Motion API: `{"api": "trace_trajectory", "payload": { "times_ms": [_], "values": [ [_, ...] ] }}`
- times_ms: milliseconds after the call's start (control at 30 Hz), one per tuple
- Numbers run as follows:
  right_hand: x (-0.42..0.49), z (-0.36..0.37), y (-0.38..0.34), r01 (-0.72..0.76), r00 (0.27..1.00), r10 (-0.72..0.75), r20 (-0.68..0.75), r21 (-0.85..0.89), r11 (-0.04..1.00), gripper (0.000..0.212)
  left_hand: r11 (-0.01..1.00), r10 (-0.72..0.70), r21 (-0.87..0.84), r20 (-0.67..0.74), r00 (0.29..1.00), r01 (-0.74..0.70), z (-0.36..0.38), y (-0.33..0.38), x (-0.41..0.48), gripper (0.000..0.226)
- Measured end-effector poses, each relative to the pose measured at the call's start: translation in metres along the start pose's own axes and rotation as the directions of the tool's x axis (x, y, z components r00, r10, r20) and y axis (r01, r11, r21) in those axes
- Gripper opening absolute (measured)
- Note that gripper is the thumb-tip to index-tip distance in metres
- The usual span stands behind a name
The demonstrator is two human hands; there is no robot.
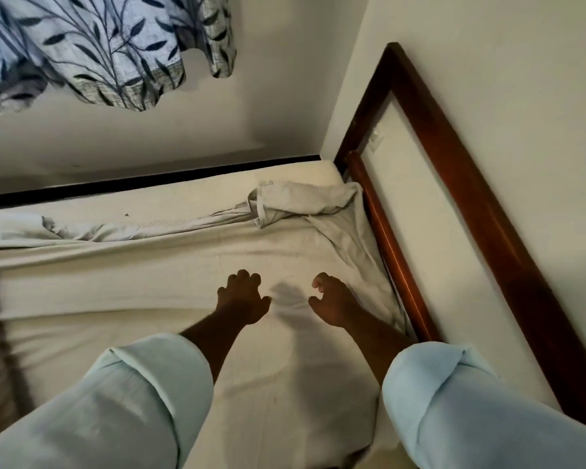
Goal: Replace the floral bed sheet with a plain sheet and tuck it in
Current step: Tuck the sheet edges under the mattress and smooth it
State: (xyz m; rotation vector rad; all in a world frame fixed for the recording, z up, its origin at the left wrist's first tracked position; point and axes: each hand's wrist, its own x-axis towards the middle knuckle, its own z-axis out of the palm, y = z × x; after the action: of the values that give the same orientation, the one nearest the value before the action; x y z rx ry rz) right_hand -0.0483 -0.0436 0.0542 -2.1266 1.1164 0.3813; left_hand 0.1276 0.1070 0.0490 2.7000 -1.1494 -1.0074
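Two hands reach forward, palms down, above sheet (183, 286): left hand (242, 299) fingers (241, 276) spread, bent; right hand (332, 302) fingers loosely curled, gripping nothing. Sheet plain, spread on mattress (190, 194), far corner bunched beside frame (403, 265).

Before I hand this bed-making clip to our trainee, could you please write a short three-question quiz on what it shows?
1. True or false: the plain sheet covers the mattress right up to its far corner.
2. What hangs at upper left? A) leaf-print curtain B) towel C) mirror
3. Fill in: the ___ hand is nearer the wooden headboard.
Key: 1 false: the sheet lies bunched short of that corner, with bare mattress showing. 2 A. 3 right: the right hand.
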Motion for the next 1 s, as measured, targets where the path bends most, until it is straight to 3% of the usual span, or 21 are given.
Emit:
{"api": "trace_trajectory", "payload": {
  "times_ms": [400,667,733,900,1000],
  "values": [
    [0.205,0.022,0.012,0.133,0.990,-0.132,0.041,-0.031,0.991,0.035,0.979,-0.146,-0.145,-0.013,0.989,0.142,0.031,-0.021,0.171,0.051],
    [0.297,0.058,-0.001,0.221,0.975,-0.220,-0.021,0.079,0.972,0.024,0.967,-0.198,-0.131,0.162,0.967,0.220,0.082,-0.042,0.262,0.085],
    [0.304,0.065,-0.004,0.267,0.962,-0.261,-0.075,0.072,0.961,0.037,0.967,-0.219,-0.105,0.133,0.967,0.233,0.094,-0.037,0.261,0.089],
    [0.326,0.066,-0.024,0.385,0.899,-0.410,-0.155,-0.168,0.908,0.103,0.976,-0.207,-0.021,0.195,0.959,0.215,0.095,-0.039,0.273,0.091],
    [0.352,0.058,-0.039,0.428,0.875,-0.470,-0.119,-0.266,0.864,0.116,0.974,-0.226,0.028,0.240,0.944,0.226,0.098,-0.047,0.288,0.100]
  ]
}}
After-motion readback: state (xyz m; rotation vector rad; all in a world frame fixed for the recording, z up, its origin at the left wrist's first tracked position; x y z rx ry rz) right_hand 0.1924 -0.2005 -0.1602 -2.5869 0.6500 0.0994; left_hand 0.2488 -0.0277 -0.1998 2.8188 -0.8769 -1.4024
